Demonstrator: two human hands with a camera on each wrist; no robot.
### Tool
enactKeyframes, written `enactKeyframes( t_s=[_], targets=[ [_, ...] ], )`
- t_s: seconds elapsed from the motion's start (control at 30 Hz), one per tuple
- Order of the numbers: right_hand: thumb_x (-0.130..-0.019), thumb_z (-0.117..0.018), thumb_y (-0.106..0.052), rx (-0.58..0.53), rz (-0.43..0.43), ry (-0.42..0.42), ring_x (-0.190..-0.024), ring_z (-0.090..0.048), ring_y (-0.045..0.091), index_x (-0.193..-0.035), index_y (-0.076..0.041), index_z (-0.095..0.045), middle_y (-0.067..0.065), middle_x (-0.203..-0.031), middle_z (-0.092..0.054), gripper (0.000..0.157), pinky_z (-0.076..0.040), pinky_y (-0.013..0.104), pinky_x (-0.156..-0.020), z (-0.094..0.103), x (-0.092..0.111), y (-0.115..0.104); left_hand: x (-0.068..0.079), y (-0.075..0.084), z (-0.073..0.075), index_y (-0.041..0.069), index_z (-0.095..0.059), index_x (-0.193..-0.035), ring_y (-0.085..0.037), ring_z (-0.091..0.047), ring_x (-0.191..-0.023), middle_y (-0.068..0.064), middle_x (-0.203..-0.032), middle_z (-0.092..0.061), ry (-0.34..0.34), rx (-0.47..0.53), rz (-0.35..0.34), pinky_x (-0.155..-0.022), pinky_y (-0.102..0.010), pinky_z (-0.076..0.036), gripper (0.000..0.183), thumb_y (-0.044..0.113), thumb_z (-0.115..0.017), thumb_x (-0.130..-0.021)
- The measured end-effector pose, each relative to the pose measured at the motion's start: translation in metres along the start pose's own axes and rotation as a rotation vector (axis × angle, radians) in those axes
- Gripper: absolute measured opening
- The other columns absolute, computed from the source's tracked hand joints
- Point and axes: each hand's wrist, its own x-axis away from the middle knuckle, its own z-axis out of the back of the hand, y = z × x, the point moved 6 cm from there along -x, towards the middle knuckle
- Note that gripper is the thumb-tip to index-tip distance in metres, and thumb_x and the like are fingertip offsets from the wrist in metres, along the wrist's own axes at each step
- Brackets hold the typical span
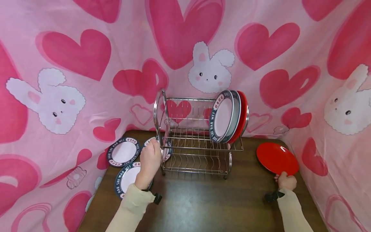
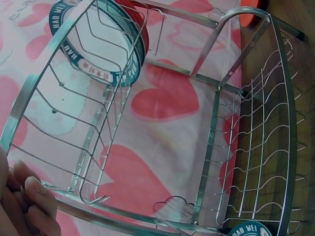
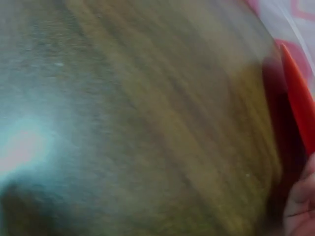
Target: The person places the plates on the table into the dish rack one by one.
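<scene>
A two-tier metal wire dish rack (image 1: pixel 200 148) stands at the back middle of the table. My left hand (image 1: pixel 149 162) grips its left side frame; curled fingers (image 2: pixel 37 196) show at the frame in the left wrist view. On the right, my right hand (image 1: pixel 286 182) pinches the near edge of a red plate (image 1: pixel 276 158). In the right wrist view, that red plate (image 3: pixel 298 93) appears edge-on above the table, with a dark shadow or reflection beside it. The upper tier's right end holds white plates with dark blue lettered rims (image 1: pixel 223 117) and a red plate (image 1: pixel 242 117), all upright.
Three blue-rimmed white plates lie flat on the brown table (image 1: pixel 203 203): one at the far left (image 1: pixel 124 152), one nearer (image 1: pixel 128 177), and one partly behind my left hand and the rack (image 1: pixel 167 153). A pink heart-and-rabbit cloth (image 1: pixel 130 42) hangs around the back and sides.
</scene>
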Motion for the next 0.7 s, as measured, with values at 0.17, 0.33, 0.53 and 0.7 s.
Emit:
enactKeyframes(
  t_s=[0.17,0.33,0.53,0.7],
  targets=[
    [-0.101,-0.035,-0.018,-0.049,0.036,0.063,-0.047,-0.059,0.001,-0.098,-0.005,-0.048,-0.018,-0.051,-0.055,0.019,-0.051,0.018,-0.053,0.003,0.012,0.001,0.0,0.0,0.0,0.005,-0.05,-0.078,-0.03,-0.046,-0.052,-0.005,-0.06,-0.04,-0.001,0.003,-0.005,-0.049,-0.04,-0.033,0.035,0.018,-0.033,-0.106],
    [-0.102,-0.036,-0.017,-0.075,0.068,0.105,-0.046,-0.058,0.0,-0.097,-0.008,-0.047,-0.018,-0.05,-0.055,0.015,-0.05,0.017,-0.052,0.006,0.022,0.001,0.001,-0.001,0.001,0.005,-0.051,-0.079,-0.033,-0.049,-0.054,-0.005,-0.06,-0.042,0.002,0.002,0.006,-0.05,-0.042,-0.036,0.035,0.018,-0.033,-0.106],
    [-0.103,-0.037,-0.018,-0.15,0.075,0.118,-0.046,-0.058,0.001,-0.096,-0.01,-0.044,-0.016,-0.054,-0.056,0.012,-0.05,0.016,-0.052,0.01,0.031,-0.005,0.0,-0.001,0.001,0.007,-0.049,-0.076,-0.035,-0.05,-0.054,-0.006,-0.06,-0.042,0.003,0.001,0.011,-0.05,-0.047,-0.037,0.035,0.017,-0.033,-0.105],
    [-0.102,-0.038,-0.016,-0.19,0.097,0.125,-0.045,-0.058,0.001,-0.095,-0.009,-0.045,-0.015,-0.054,-0.057,0.012,-0.05,0.017,-0.05,0.014,0.039,-0.013,0.0,-0.002,0.0,0.008,-0.048,-0.075,-0.034,-0.049,-0.054,-0.005,-0.06,-0.041,0.002,0.0,0.022,-0.05,-0.047,-0.037,0.035,0.017,-0.034,-0.105]
  ],
)
